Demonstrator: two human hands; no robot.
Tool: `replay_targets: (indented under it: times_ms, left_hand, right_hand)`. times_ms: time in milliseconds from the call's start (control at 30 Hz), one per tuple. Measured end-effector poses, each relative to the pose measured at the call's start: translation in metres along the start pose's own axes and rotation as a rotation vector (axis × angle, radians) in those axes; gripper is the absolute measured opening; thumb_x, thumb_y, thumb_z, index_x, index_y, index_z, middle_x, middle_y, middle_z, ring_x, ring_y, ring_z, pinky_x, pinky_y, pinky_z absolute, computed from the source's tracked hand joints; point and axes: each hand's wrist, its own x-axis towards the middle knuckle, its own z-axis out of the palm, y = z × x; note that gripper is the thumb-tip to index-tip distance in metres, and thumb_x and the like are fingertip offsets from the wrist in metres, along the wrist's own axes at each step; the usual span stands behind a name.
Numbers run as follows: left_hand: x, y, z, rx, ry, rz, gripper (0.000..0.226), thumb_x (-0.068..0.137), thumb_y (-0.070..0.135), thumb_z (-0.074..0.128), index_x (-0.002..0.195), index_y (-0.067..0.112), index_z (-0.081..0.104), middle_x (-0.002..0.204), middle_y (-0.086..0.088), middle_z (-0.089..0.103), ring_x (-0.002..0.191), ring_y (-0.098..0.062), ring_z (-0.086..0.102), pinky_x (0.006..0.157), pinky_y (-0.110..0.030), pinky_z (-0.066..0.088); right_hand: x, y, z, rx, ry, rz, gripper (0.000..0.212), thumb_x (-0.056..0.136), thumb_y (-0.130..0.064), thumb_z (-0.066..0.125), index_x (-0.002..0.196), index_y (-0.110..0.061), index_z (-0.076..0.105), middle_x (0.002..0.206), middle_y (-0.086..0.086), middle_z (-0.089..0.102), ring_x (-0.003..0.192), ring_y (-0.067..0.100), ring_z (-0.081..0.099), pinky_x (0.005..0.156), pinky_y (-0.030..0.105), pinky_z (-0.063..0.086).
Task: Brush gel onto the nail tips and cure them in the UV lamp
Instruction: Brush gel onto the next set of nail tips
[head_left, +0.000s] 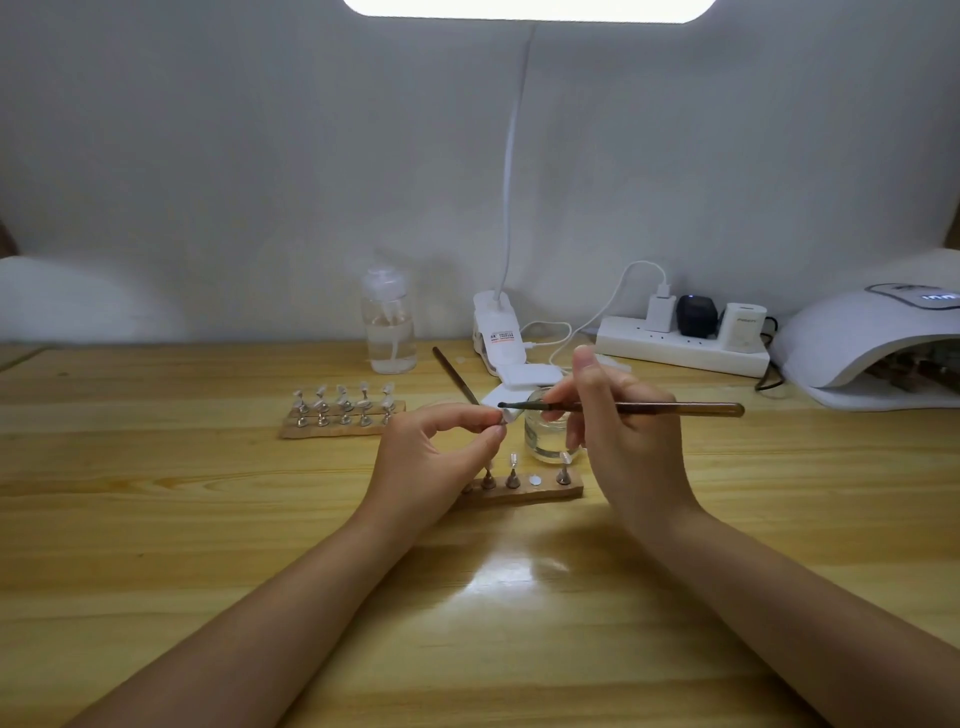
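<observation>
Fingers of the left hand (436, 447) pinch a nail tip (505, 415) on its stand, lifted above the near wooden holder (519, 491). Right hand (618, 415) grips the brush (623, 408), bristles at the tip. Judgement: thin, light strokes along the tip, tip kept steady, no gel on the fingers. Brush lies nearly level, long axis left-right, bristles pointing left. UV lamp (872, 343) sits far right.

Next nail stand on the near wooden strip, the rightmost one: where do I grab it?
Pinch the metal cone base of the rightmost stand from above, probably. It stands upright on the near strip, and the nail tip on top should stay untouched.
</observation>
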Motion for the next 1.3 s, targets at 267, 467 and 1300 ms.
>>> replay_targets:
  times_ms: [267, 467, 1300]
  left_hand:
    - [-0.001, 0.001, 0.000, -0.018, 0.014, -0.017, 0.025, 0.075, 0.006, 0.071, 0.070, 0.031, 0.067, 0.065, 0.015, 0.065, 0.072, 0.009, 0.060, 0.067, -0.001, 0.039]
    - [-0.001, 0.001, 0.001, -0.008, 0.006, -0.032, 0.021, 0.076, 0.008, 0.071, 0.073, 0.028, 0.068, 0.070, 0.012, 0.066, 0.073, 0.008, 0.060, 0.067, -0.002, 0.040]
    - [0.000, 0.001, 0.002, 0.052, 0.043, 0.121, 0.022, 0.082, 0.008, 0.063, 0.088, 0.029, 0.064, 0.086, 0.009, 0.061, 0.085, 0.002, 0.054, 0.075, -0.005, 0.038]
  right_hand:
    - [0.000, 0.001, -0.003, 0.073, 0.061, -0.004, 0.041, 0.082, -0.040, 0.043, 0.054, -0.016, 0.062, 0.046, 0.000, 0.059, 0.040, 0.006, 0.051, 0.046, 0.013, 0.040]
    - [0.000, 0.002, -0.002, 0.004, 0.005, -0.028, 0.038, 0.083, -0.041, 0.043, 0.061, -0.018, 0.064, 0.052, -0.007, 0.062, 0.045, 0.001, 0.053, 0.053, 0.013, 0.042]
    - [0.003, -0.007, -0.011, 0.139, 0.127, 0.222, 0.065, 0.078, -0.062, 0.024, 0.062, -0.018, 0.068, 0.053, 0.005, 0.067, 0.032, 0.015, 0.052, 0.038, 0.016, 0.040]
